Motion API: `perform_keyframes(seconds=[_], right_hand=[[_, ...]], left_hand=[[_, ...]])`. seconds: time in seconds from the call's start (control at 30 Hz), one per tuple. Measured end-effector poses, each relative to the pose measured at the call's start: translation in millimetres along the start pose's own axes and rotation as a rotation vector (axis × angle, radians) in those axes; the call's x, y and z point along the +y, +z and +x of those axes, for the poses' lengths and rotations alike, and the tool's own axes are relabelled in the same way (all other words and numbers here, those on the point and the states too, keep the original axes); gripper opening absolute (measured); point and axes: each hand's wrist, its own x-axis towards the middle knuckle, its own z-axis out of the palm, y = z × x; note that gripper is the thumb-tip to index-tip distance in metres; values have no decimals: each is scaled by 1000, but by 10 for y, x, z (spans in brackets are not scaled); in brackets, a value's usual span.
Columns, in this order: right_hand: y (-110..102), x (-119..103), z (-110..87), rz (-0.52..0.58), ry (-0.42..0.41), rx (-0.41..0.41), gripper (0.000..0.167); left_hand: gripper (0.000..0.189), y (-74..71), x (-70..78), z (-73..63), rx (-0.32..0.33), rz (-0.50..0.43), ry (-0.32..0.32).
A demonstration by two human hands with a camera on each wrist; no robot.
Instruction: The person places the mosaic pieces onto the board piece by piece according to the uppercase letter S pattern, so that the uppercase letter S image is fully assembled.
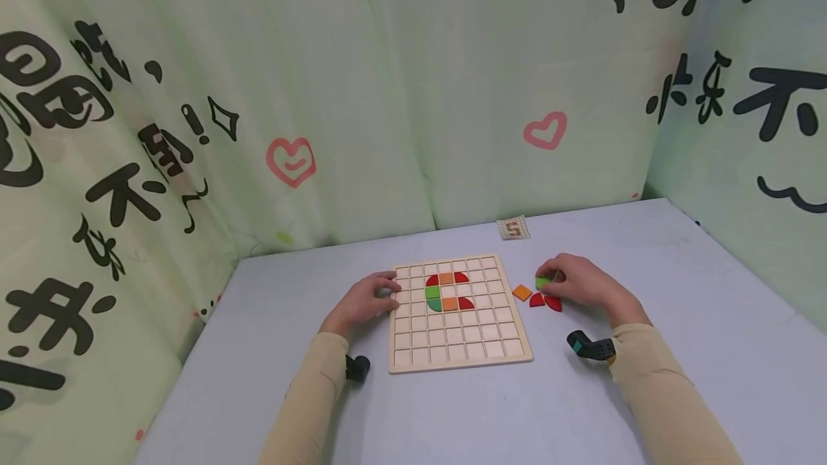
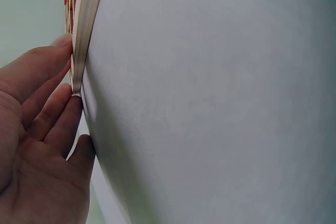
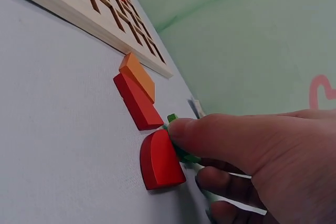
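Observation:
A wooden grid board lies on the table with red, orange and green pieces set in its upper middle cells. My left hand rests its thumb and fingertips on the board's left edge; the left wrist view shows the thumb against the wooden rim. Right of the board, my right hand pinches a green block between thumb and fingers, partly hidden by them. Close by lie two red quarter-round blocks, one beside the thumb, the other touching an orange block.
A small card with a printed grid pattern lies at the table's back edge. Behind the table hangs a pale green curtain with black writing and pink hearts.

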Motion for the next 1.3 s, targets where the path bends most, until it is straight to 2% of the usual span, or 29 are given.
perform_keyframes(seconds=[0.2, 0.43, 0.97, 1.3], right_hand=[[-14, -74, 22, -5, -44, 48, 32], [-12, -302, 28, 41, -107, 69, 30], [83, -769, 39, 52, -165, -4, 32], [344, -988, 86, -11, -265, -89, 22]], left_hand=[[25, -17, -20, 11, 3, 11, 10], [25, -28, -11, -2, 2, 5, 1], [26, -7, -16, 16, -9, 8, -4], [26, -17, -8, 8, -10, 6, -1]])
